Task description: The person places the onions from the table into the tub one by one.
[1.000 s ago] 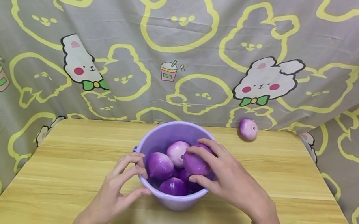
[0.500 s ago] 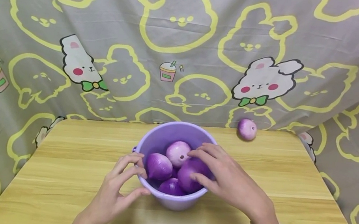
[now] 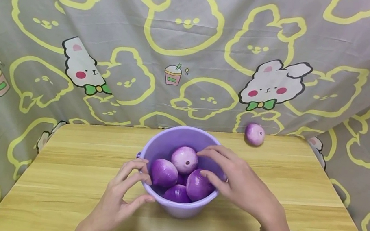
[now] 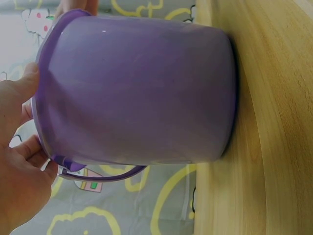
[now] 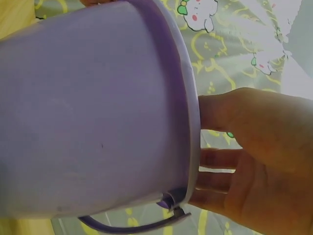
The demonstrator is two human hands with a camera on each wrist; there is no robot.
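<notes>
A purple bucket stands upright on the table with several purple onions inside. My left hand holds its left rim, fingertips bent over the edge and thumb against the front; the left wrist view shows the thumb and fingers along the rim. Over the right side of the bucket hovers my right hand, its fingers loosely bent and holding nothing. Just below its thumb lies one onion. Beside that are a paler onion at the back, another onion at the left and a partly hidden onion in front.
One loose onion lies at the table's back edge, right of the bucket, near the patterned grey curtain. The wooden table runs around the bucket. The bucket's handle hangs down its side.
My right hand has lowered an onion into the bucket's right side and let go of it, its fingers spreading off the onion. My left hand has stayed at the rim.
</notes>
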